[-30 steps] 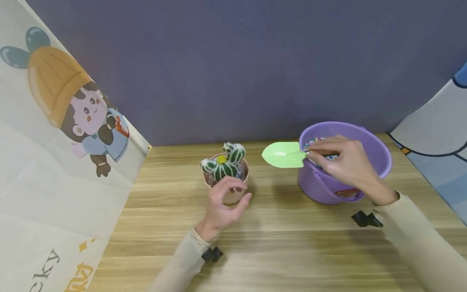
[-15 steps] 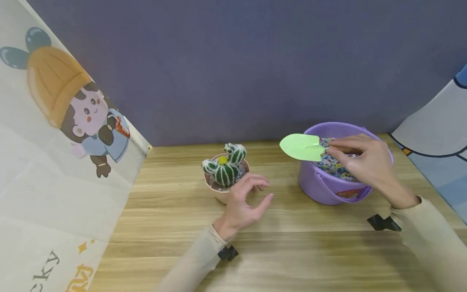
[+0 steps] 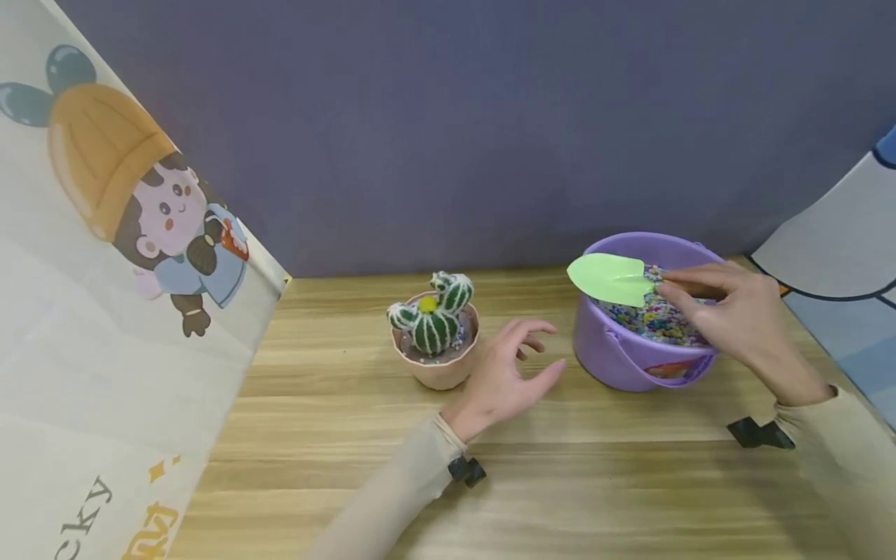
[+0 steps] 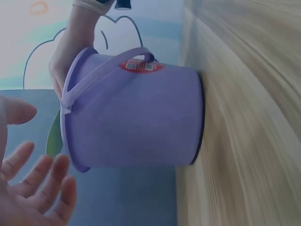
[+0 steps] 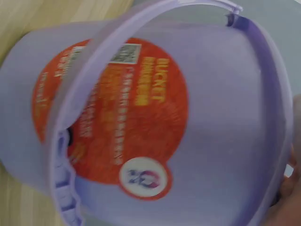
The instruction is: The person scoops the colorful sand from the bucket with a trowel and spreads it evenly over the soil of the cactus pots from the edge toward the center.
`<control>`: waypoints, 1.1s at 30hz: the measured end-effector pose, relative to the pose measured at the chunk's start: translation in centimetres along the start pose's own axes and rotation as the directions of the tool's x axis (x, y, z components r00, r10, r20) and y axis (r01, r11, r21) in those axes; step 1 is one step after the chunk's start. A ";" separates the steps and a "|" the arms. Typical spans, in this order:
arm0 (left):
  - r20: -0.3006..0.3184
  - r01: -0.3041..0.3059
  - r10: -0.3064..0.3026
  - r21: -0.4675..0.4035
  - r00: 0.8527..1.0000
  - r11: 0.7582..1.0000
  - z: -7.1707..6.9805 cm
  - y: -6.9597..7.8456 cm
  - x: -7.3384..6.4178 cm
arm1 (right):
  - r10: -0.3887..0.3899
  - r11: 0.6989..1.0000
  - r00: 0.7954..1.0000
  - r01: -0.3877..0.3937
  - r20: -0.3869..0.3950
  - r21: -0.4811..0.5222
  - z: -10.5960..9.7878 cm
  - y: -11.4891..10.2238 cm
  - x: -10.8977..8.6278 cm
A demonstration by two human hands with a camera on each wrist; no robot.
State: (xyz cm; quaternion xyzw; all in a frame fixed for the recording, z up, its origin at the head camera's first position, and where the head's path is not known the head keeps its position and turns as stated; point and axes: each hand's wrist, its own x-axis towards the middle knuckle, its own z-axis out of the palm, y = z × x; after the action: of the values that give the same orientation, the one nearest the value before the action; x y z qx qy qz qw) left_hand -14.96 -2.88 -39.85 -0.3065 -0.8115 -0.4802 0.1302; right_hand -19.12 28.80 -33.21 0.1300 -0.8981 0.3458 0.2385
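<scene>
On the right of the table (image 3: 301, 474), a purple bucket (image 3: 619, 362) holds small multicoloured beads (image 3: 658, 320). To its left, a pale peach pot (image 3: 439, 376) holds a green, white-striped cactus (image 3: 434, 333) with a yellow top. The shovel (image 3: 607, 280), light green with a pointed blade, is over the bucket's left side, pinched by the right hand (image 3: 745, 311). The left hand (image 3: 507, 377), thumb and fingers spread apart, hovers between pot and bucket.
</scene>
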 end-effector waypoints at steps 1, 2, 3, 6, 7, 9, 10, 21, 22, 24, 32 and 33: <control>0.018 0.034 -0.034 -0.005 0.999 0.999 0.2 0.1 0.3 | -0.003 1.000 1.000 0.003 -0.005 -0.003 -0.1 0.2 -0.1; 0.031 0.059 -0.059 -0.009 0.998 0.998 0.4 0.1 0.6 | -0.005 1.000 1.000 0.005 -0.011 -0.001 -0.2 0.5 -0.1; 0.043 0.077 -0.077 -0.013 0.996 0.997 0.6 0.2 0.9 | -0.005 1.000 1.000 0.005 -0.015 -0.005 -0.3 0.7 -0.2; 0.068 0.113 -0.112 -0.018 0.991 0.993 1.0 0.2 1.8 | 0.011 0.999 1.000 -0.012 -0.019 -0.037 -0.7 1.2 -0.2; 0.070 0.122 -0.121 -0.020 0.990 0.992 1.2 0.1 2.1 | 0.023 0.999 1.000 -0.024 -0.012 -0.049 -0.8 1.3 -0.2; 0.076 0.142 -0.140 -0.017 0.987 0.990 1.6 0.1 2.7 | 0.051 0.996 0.999 -0.050 0.012 -0.070 -1.1 1.5 -0.1; 0.080 0.150 -0.149 -0.015 0.986 0.989 1.8 0.0 2.9 | 0.065 0.994 0.998 -0.063 0.025 -0.086 -1.3 1.5 -0.1; 0.104 0.208 -0.209 0.026 0.972 0.978 3.5 -0.3 4.7 | 0.018 0.964 0.995 0.009 0.100 -0.266 -2.8 2.2 0.0; 0.104 0.209 -0.211 0.025 0.972 0.978 3.6 -0.4 4.7 | 0.014 0.956 0.995 0.017 0.101 -0.294 -3.0 2.2 0.1; 0.102 0.209 -0.209 0.014 0.973 0.978 3.7 -0.5 4.9 | 0.024 0.945 0.993 0.014 0.113 -0.328 -3.3 2.3 0.3; 0.101 0.182 -0.183 0.020 0.978 0.983 4.1 -0.8 5.5 | 0.017 0.881 0.984 0.069 0.177 -0.468 -4.8 2.3 0.6; 0.099 0.184 -0.185 0.022 0.978 0.983 4.1 -0.8 5.5 | 0.014 0.873 0.983 0.077 0.182 -0.482 -5.0 2.3 0.6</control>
State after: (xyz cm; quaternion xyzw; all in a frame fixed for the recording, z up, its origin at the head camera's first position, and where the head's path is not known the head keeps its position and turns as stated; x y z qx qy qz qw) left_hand -19.40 2.48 -39.66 -0.2527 -0.8450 -0.4691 0.0459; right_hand -18.83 33.87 -30.99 0.1109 -0.9717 0.0913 0.1873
